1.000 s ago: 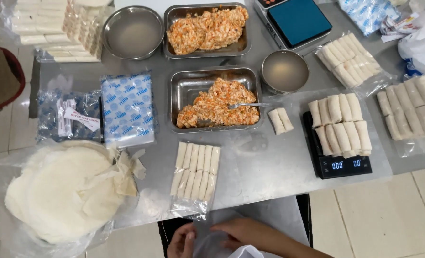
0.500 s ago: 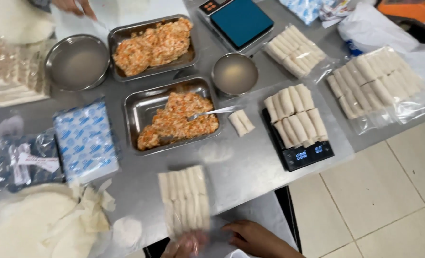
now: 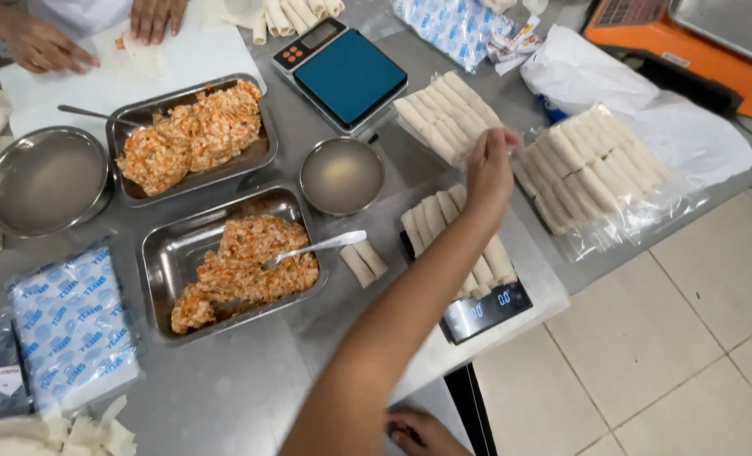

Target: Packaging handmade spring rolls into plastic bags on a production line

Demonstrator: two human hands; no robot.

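My left hand (image 3: 487, 173) reaches far across the steel table (image 3: 224, 388), its arm lying over the black scale (image 3: 485, 311) loaded with white rolls (image 3: 431, 218). Its fingertips meet the clear plastic edge of a bagged pack of rolls (image 3: 595, 165), right beside a second bagged pack (image 3: 442, 114). Whether they pinch the plastic is unclear. My right hand (image 3: 415, 431) stays low at the table's near edge, only partly in view, fingers curled. Two loose rolls (image 3: 365, 262) lie left of the scale.
Two steel trays of orange filling (image 3: 232, 266) (image 3: 192, 135), the near one with a spoon (image 3: 317, 247). Two steel bowls (image 3: 340, 175) (image 3: 45, 179), a blue-topped scale (image 3: 346, 74), blue-printed packets (image 3: 72, 325), an orange machine (image 3: 688, 42). Another person's hands (image 3: 42, 46) work on a white board.
My left hand has left the near table edge and stretched out to the bagged rolls at the right. The view has swung right and forward. The other person's hands came into view.
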